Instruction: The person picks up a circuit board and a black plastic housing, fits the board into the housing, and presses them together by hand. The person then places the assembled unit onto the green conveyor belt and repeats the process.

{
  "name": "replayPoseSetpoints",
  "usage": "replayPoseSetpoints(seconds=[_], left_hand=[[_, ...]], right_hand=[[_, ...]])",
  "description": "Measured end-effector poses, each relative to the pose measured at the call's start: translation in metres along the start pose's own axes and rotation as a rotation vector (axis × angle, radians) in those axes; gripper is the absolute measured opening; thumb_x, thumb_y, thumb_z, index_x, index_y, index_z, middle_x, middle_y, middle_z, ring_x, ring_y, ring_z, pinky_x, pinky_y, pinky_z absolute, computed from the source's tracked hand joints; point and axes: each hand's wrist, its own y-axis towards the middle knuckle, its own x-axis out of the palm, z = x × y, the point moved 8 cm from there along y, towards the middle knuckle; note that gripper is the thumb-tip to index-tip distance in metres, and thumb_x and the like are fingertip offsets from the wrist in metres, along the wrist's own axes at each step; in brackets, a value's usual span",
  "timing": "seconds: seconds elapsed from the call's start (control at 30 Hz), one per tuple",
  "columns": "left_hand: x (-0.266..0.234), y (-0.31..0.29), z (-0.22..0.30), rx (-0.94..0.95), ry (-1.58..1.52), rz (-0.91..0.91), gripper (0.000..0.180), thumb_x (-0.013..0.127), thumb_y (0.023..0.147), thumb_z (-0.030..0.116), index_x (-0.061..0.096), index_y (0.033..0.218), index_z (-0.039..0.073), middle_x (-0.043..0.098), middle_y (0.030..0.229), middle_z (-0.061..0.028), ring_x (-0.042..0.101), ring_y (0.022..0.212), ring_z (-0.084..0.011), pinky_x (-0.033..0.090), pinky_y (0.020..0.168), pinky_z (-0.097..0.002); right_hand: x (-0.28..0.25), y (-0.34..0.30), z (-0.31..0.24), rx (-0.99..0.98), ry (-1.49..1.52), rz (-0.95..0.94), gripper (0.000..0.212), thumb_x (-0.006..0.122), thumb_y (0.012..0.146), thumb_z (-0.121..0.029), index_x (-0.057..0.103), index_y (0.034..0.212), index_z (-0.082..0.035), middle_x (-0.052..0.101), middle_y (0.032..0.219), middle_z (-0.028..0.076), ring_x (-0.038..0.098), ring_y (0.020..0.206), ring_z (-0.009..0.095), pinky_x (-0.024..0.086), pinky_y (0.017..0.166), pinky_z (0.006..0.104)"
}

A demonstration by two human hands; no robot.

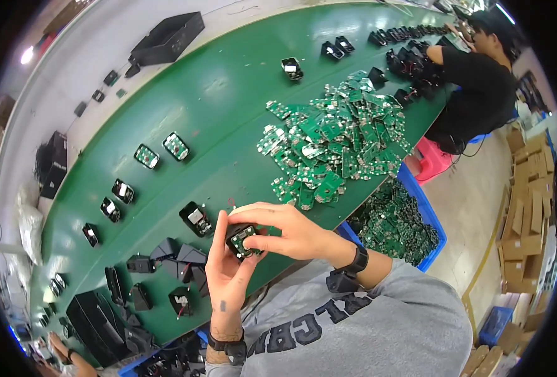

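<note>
Both my hands hold a small black plastic housing with a green circuit board (241, 239) seated in its open top. My left hand (227, 281) grips the housing from the left and below. Curled over its far side are the fingers of my right hand (291, 231), whose thumb presses on the board. Just beyond my left fingertips, an open black housing (195, 218) with a white part inside rests on the green table (228, 169). Farther right lies a big heap of loose green circuit boards (335, 138).
Housings with boards (176, 146) stand in a spaced line across the table. Black housings (181, 301) and a black bin (99, 327) are at near left. A blue crate (438, 235) of boards stands below the table's edge. A co-worker (479, 88) sits at far right.
</note>
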Motion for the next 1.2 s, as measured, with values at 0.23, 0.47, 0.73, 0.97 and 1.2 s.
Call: replayPoseSetpoints(seconds=[0.23,0.47,0.73,0.97,1.2], left_hand=[[0.004,0.013,-0.011,0.034,0.132,-0.025,0.070,0.052,0.090,-0.009,0.017,0.150,0.002,0.044,0.136,-0.0139,0.051,0.117,-0.0205,0.048,0.098,-0.0355],[0.002,0.015,-0.020,0.063,0.252,-0.037,0.067,0.051,0.093,-0.006,0.018,0.150,0.003,0.046,0.132,-0.0129,0.053,0.115,-0.0212,0.051,0.093,-0.0382],[0.010,0.013,-0.011,0.059,0.136,-0.106,0.066,0.053,0.091,-0.006,0.020,0.148,-0.001,0.048,0.131,-0.0169,0.055,0.114,-0.0230,0.050,0.091,-0.0340],[0.013,0.019,-0.005,0.161,0.186,-0.051,0.054,0.059,0.090,-0.004,0.040,0.140,-0.001,0.058,0.120,-0.0152,0.060,0.106,-0.0206,0.051,0.087,-0.0319],[0.009,0.021,0.007,0.241,0.586,-0.091,0.055,0.053,0.090,-0.007,0.037,0.142,0.002,0.051,0.133,-0.0153,0.060,0.109,-0.0217,0.054,0.084,-0.0327]], right_hand=[[-0.004,-0.012,0.016,0.115,0.430,0.151,0.042,0.062,0.089,-0.005,0.052,0.130,-0.001,0.055,0.132,0.010,0.056,0.115,0.018,0.048,0.095,0.0328],[-0.019,-0.004,0.001,0.158,-0.030,-0.018,0.045,0.061,0.088,-0.008,0.050,0.130,0.000,0.058,0.121,0.012,0.058,0.108,0.023,0.048,0.091,0.0344],[-0.020,-0.014,-0.014,-0.067,0.059,0.125,0.041,0.063,0.084,-0.005,0.057,0.125,-0.002,0.057,0.125,0.013,0.058,0.112,0.024,0.047,0.092,0.0352],[-0.024,-0.011,-0.009,-0.014,0.296,0.065,0.041,0.064,0.084,0.001,0.055,0.124,-0.001,0.054,0.131,0.016,0.052,0.122,0.025,0.043,0.102,0.0360],[-0.020,0.001,-0.005,0.020,0.436,-0.022,0.046,0.064,0.086,0.002,0.049,0.129,0.001,0.052,0.132,0.015,0.052,0.121,0.024,0.044,0.102,0.0375]])
